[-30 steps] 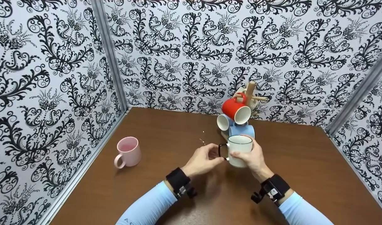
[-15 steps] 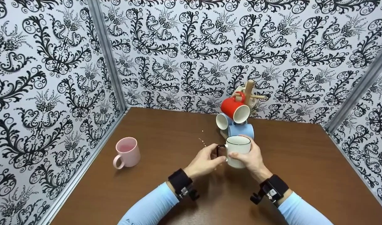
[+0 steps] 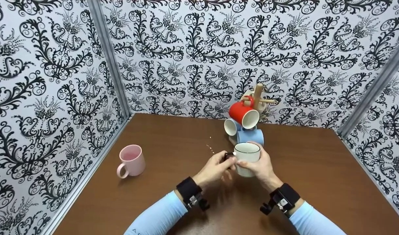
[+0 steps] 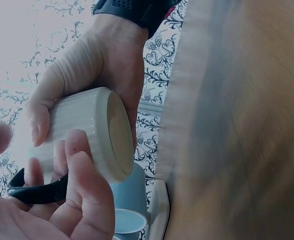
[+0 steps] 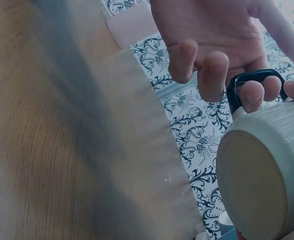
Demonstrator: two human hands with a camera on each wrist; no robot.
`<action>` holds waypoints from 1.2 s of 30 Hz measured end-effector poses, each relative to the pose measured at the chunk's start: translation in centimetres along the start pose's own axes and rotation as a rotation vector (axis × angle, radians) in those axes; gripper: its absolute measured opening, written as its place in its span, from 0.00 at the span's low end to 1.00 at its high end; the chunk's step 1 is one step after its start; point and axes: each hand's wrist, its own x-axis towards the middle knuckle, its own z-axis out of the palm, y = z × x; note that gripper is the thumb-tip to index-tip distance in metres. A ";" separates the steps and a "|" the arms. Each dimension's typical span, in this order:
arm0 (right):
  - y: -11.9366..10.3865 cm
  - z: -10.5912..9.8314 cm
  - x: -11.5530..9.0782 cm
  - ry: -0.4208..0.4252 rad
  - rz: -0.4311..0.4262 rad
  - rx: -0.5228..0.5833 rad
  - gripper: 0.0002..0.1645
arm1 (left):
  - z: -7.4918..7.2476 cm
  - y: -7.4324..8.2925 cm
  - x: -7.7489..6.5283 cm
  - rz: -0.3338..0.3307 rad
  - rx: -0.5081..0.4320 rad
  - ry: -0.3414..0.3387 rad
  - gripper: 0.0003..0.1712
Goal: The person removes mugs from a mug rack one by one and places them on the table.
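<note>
Over the table, near its middle, is a white mug [image 3: 247, 157] with a thin dark rim line and a black handle [image 4: 42, 194]. My right hand [image 3: 263, 167] grips the mug's body from the right, thumb across the near side. From the left, my left hand [image 3: 213, 169] holds the handle, with fingers passed through its loop. Some of its other fingers are bent below the handle, as the right wrist view shows. The mug's pale base [image 5: 251, 187] is off the table, seen from below in both wrist views.
Just behind the hands stands a wooden mug tree [image 3: 258, 93] bearing a red mug [image 3: 240, 114], two light blue mugs [image 3: 250, 137] and a pale one partly hidden. A pink mug [image 3: 134, 161] stands upright at the left. Patterned walls [image 3: 173, 49] border the brown table [image 3: 173, 137].
The left hand's fingers have moved rightward into the handle loop, and its thumb is closer to the mug's body. The right hand keeps its grip. The view has shifted slightly.
</note>
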 end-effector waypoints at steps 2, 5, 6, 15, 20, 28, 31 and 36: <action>-0.1 0.1 0.0 0.003 -0.006 -0.002 0.49 | 0.0 0.0 0.1 -0.020 -0.039 -0.008 0.20; -0.1 0.1 -0.1 0.000 -0.014 -0.008 0.49 | -0.1 -0.1 0.4 -0.058 -0.099 -0.022 0.28; -0.1 0.1 -0.1 -0.006 -0.017 -0.007 0.49 | -0.1 -0.1 0.4 -0.072 -0.112 -0.023 0.29; 0.2 0.1 -0.2 -0.078 -0.062 0.003 0.51 | -0.5 0.2 0.4 -0.207 -0.159 -0.005 0.33; 0.3 0.2 -0.3 -0.125 -0.089 0.004 0.51 | -0.7 0.1 0.2 -0.260 -0.176 -0.075 0.35; 0.8 0.1 -0.4 -0.216 -0.150 0.006 0.52 | -1.2 0.2 -0.1 -0.302 -0.274 -0.293 0.34; 0.9 0.0 -0.4 -0.253 -0.154 0.012 0.51 | -1.4 0.3 -0.3 -0.311 -0.286 -0.352 0.33; 1.1 -0.1 -0.4 -0.322 -0.182 0.012 0.51 | -1.5 0.2 -0.7 -0.289 -0.318 -0.390 0.32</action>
